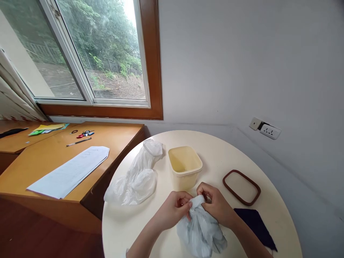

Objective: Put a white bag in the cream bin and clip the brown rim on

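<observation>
A pale, bluish-white plastic bag (201,231) lies bunched on the round table near its front, with something inside that I cannot make out. My left hand (176,209) pinches the gathered neck of the bag from the left. From the right, my right hand (215,204) grips the same neck between thumb and curled fingers. Just beyond my hands stands a cream plastic tub (185,172) without a lid. To the left of the tub, a second, crumpled white plastic bag (137,175) rests on the tabletop.
A brown rounded frame (228,182) and a dark navy cloth (255,225) lie right on the round table (212,141). Left, a wooden desk (118,132) holds white papers (71,172), a pen (79,142) and keys (85,133). Wall sockets (270,131) sit at right.
</observation>
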Tool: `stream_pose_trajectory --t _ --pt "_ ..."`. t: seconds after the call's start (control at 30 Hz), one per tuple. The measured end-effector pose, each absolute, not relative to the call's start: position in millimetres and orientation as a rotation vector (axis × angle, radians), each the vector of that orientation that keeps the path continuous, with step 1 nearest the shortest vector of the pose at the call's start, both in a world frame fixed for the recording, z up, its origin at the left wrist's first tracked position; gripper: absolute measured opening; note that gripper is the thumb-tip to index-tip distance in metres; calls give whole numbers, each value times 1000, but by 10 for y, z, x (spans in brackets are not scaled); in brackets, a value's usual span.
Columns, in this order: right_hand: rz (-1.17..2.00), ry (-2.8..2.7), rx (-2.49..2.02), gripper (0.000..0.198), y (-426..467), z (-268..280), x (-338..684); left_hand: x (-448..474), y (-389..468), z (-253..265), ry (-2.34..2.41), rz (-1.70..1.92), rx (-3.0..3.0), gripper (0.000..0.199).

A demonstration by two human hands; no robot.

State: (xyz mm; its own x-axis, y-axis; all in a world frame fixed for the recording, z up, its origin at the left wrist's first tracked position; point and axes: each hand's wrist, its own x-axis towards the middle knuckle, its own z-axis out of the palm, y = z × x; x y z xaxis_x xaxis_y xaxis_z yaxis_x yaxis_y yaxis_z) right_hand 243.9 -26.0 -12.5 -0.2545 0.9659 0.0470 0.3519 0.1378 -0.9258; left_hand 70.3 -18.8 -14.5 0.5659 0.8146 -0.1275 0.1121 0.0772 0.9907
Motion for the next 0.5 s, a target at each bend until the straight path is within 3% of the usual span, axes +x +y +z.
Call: stream_pose_trajectory --t 0.3,0.5 --pt "1129 -1880 -1173 12 -414 -62 2529 673 -178 -263 992 849 1363 28" --pt "1074 -1793 -1259 21 -497 -39 2493 698 -196 -197 979 891 1352 31"
